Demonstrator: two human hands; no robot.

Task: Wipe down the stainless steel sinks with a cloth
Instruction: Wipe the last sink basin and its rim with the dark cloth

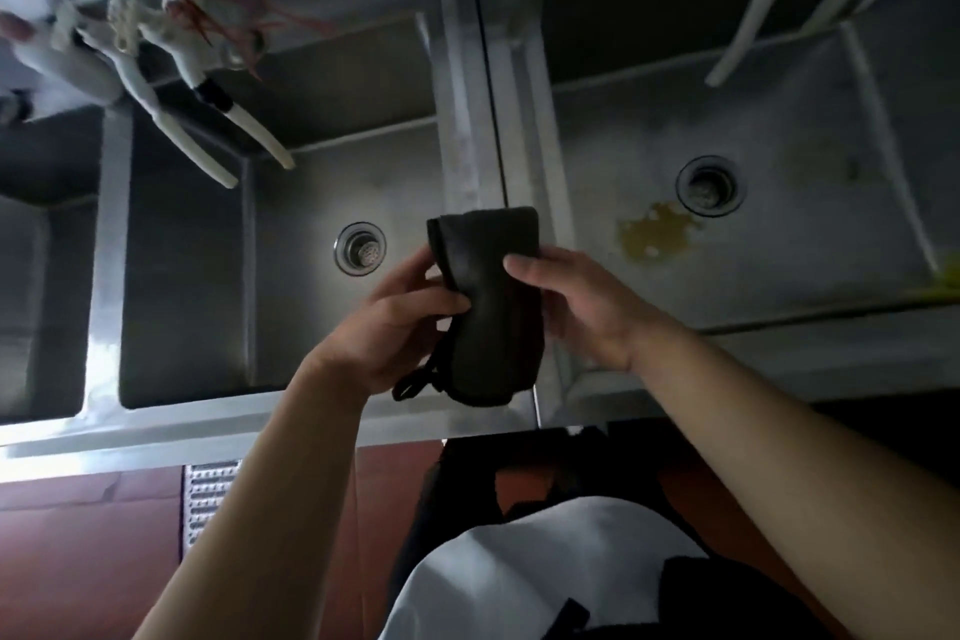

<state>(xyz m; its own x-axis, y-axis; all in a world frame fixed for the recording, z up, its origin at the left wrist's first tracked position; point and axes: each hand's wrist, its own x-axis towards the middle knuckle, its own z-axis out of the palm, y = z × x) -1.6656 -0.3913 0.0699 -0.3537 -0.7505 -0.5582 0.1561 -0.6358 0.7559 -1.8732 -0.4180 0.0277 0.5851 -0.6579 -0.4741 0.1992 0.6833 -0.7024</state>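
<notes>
Above the divider between two basins, the dark folded cloth [485, 307] sits gripped from both sides: left hand [402, 327] fingers clamped on its left edge, right hand [582, 301] fingers pinching its right. Looks like prep, with no wiping yet. Next, down into the right sink [810, 234], where a yellow stain [657, 237] waits beside the drain [710, 186].

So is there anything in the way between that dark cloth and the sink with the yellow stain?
Nothing visible. Both hands, left hand and right hand, hold the cloth above the divider; the stained sink lies open beside it.
</notes>
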